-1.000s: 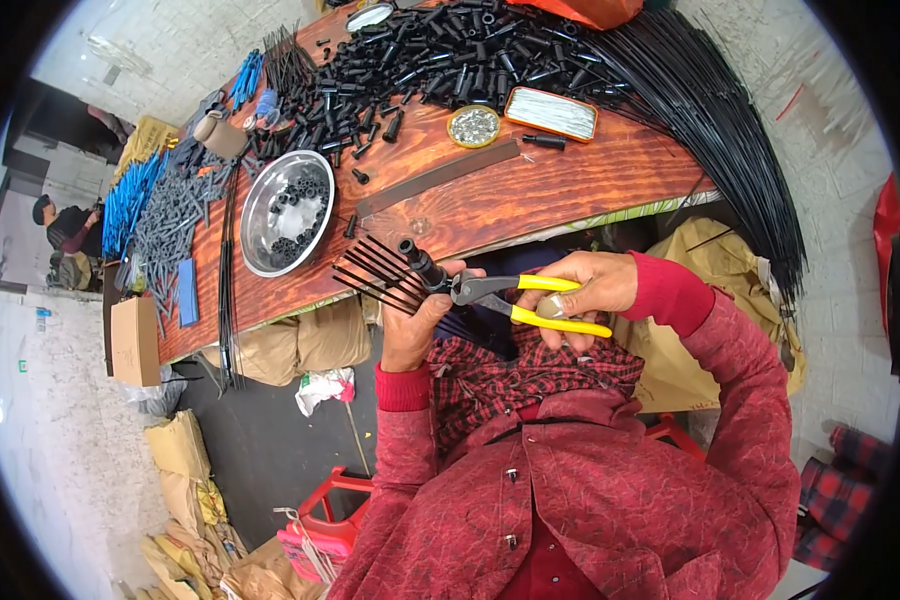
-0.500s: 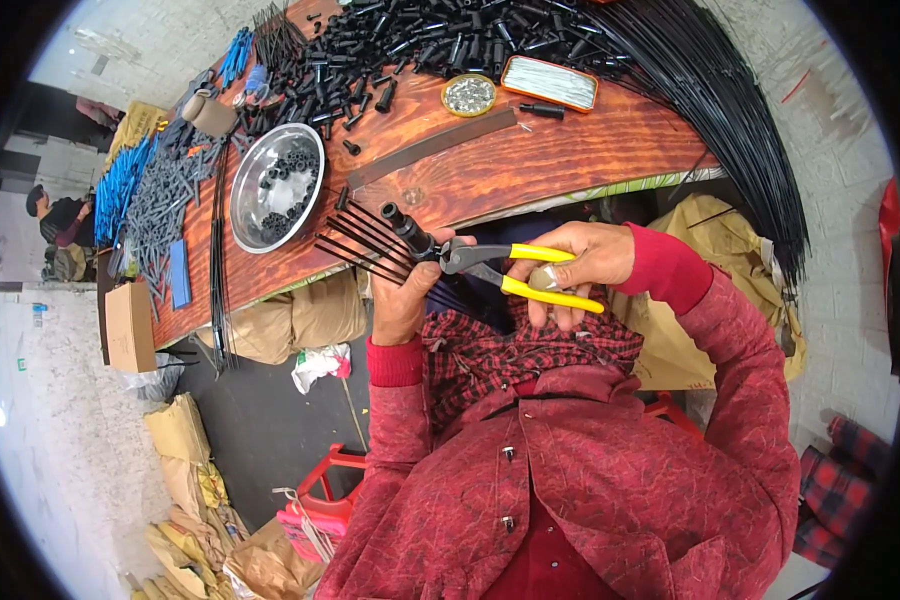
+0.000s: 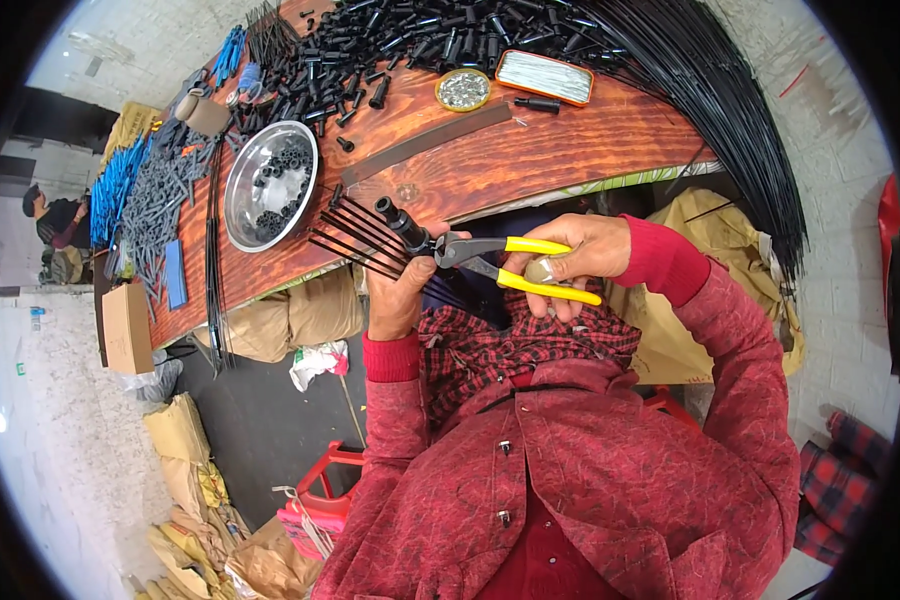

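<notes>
My left hand [image 3: 398, 298] is closed round a black tubular part [image 3: 402, 225], which tilts up and to the left above its fingers. Several thin black rods [image 3: 355, 240] fan out leftward from the same grip. In my right hand [image 3: 585, 250] is a pair of pliers [image 3: 552, 290] with yellow handles, spread apart. Their dark jaws meet the lower end of the tubular part, close by my left thumb; whether they bite on it is too small to tell. A pale covering shows at the tip of my right thumb.
On the wooden table [image 3: 570, 150] are a metal bowl [image 3: 232, 200] of small black rings, a flat bar [image 3: 430, 143], a round dish [image 3: 463, 90], an orange-rimmed tray [image 3: 590, 90] and heaped black parts [image 3: 410, 40]. Long black rods [image 3: 740, 120] overhang the right. A person [image 3: 60, 215] stands far left.
The whole view has shifted slightly. Both hands, the pliers and the black tubular part keep nearly the same position relative to one another.
</notes>
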The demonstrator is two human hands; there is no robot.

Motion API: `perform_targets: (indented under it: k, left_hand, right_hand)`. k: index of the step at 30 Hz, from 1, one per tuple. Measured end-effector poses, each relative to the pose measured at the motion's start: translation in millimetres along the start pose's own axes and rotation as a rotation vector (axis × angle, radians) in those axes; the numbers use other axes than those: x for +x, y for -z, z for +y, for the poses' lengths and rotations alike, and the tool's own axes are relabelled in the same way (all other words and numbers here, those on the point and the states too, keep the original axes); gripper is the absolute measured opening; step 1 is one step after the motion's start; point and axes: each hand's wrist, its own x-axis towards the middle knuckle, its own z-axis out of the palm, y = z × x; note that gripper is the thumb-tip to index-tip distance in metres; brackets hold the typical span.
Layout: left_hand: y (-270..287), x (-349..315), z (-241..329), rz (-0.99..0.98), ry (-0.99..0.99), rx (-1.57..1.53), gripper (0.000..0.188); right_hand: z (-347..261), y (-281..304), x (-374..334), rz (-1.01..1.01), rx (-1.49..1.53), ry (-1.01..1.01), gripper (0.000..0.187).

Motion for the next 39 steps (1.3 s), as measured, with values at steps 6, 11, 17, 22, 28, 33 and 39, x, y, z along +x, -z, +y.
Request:
perform_targets:
  k: [6, 11, 17, 22, 28, 33, 39]
  left_hand:
    - [7, -1, -5, 0.021, -0.012, -0.016, 0.048]
    - [11, -4, -6, 0.040, -0.018, -0.043, 0.048]
    - [16, -6, -7, 0.034, -0.003, -0.037, 0.050]
    - [12, -8, -5, 0.032, 0.001, -0.053, 0.049]
    - [10, -8, -1, 0.025, -0.002, -0.045, 0.048]
    - [8, -5, 0, 0.001, -0.014, -0.030, 0.045]
    - [12, -3, -5, 0.021, -0.022, -0.008, 0.052]
  right_hand:
    - [12, -2, 11, 0.004, 0.033, 0.063, 0.044]
    - [25, -3, 21, 0.003, 0.089, 0.119, 0.043]
    - [35, -8, 29, 0.000, 0.142, 0.158, 0.044]
    - [33, -18, 26, 0.045, 0.092, 0.136, 0.038]
    - [33, -24, 23, 0.077, 0.010, 0.108, 0.023]
    - [32, -18, 19, -0.055, 0.191, -0.005, 0.035]
    - [28, -19, 12, 0.099, 0.148, 0.137, 0.041]
